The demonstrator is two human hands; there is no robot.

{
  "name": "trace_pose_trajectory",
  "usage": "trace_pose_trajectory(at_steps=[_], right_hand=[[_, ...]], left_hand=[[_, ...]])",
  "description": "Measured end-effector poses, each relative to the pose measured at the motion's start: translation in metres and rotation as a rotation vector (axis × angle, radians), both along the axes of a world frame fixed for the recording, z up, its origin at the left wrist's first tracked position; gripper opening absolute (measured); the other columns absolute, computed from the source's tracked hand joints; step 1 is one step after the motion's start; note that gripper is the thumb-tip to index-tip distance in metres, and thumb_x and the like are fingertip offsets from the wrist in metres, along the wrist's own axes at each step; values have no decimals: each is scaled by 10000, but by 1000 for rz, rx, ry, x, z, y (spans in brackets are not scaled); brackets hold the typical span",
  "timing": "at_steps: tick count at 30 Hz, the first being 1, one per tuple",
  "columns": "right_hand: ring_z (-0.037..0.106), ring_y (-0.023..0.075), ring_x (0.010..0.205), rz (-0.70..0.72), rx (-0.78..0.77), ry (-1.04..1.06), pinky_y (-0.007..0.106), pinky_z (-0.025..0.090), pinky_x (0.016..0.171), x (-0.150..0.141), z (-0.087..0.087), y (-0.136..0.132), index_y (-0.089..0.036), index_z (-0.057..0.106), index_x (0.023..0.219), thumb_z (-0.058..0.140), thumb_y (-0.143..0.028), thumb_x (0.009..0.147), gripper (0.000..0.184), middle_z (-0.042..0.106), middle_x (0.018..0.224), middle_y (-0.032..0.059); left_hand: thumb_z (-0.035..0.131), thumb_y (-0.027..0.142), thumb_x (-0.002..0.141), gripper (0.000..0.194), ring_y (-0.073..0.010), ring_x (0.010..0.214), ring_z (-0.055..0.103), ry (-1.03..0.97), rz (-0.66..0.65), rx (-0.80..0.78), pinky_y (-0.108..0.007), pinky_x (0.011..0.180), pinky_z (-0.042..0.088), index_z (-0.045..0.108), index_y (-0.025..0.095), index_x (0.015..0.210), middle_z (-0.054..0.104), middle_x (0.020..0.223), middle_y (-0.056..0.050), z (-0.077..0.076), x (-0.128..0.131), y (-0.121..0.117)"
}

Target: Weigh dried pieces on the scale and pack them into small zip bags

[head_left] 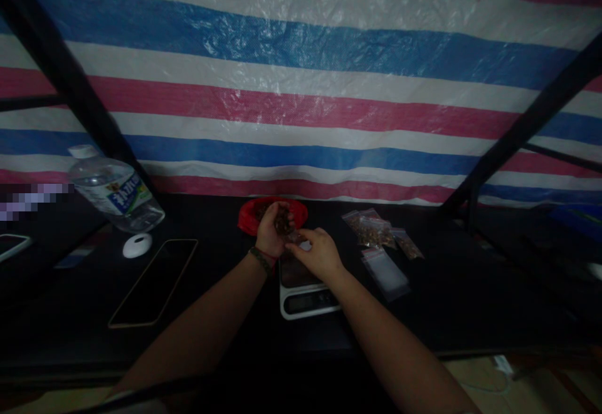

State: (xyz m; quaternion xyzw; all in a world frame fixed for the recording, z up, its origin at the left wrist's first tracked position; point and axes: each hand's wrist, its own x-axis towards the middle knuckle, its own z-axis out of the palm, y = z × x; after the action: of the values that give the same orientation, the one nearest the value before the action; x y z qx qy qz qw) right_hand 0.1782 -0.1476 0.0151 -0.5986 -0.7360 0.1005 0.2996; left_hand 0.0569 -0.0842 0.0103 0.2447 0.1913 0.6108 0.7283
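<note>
The left hand is curled palm-up around small brown pieces, which lie cupped between its palm and bent fingers. The right hand comes in just beside it, thumb and fingertips pinching what looks like a clear plastic bag right against the left hand's fingers; the bag's exact outline is too dark to make out. Both hands are over the middle of the worktop, the right one above a white-rimmed scale that sits between its middle and near edge.

Just behind the left hand, by the far edge of the worktop, a red container holds more brown pieces. Off to the right of the right hand, toward the worktop's far edge, lie filled bags of brown bits, partly overlapping; just nearer the near edge is a stack of flat clear bags. On the left part of the worktop are a dark phone, a white rounded object and, toward the far left corner, a tilted-looking clear bottle.
</note>
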Motion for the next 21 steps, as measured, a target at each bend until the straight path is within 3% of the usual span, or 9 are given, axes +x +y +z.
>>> trace_pose_trajectory(at_steps=[6, 12, 21], right_hand=[[586, 191, 805, -4, 11, -10, 276, 440, 738, 0, 0, 1, -208, 708, 953, 659, -473, 774, 324, 693, 844, 60], [595, 196, 827, -26, 12, -6, 278, 446, 753, 0, -2, 2, -198, 705, 976, 655, -465, 778, 336, 695, 866, 66], [603, 205, 845, -29, 22, 30, 283, 445, 767, -1, -6, 4, -194, 699, 975, 656, -412, 779, 297, 708, 908, 61]], left_hand=[[649, 356, 762, 199, -89, 582, 544, 1, 31, 21, -186, 499, 425, 570, 174, 776, 572, 701, 9, 3, 2, -2], [639, 387, 748, 238, -106, 552, 535, 123, 27, 111, -216, 505, 421, 582, 158, 772, 556, 644, 1, 2, 6, -5], [705, 284, 680, 193, -111, 564, 561, 235, 85, 145, -214, 523, 429, 585, 157, 761, 572, 646, 13, -4, 14, -6]])
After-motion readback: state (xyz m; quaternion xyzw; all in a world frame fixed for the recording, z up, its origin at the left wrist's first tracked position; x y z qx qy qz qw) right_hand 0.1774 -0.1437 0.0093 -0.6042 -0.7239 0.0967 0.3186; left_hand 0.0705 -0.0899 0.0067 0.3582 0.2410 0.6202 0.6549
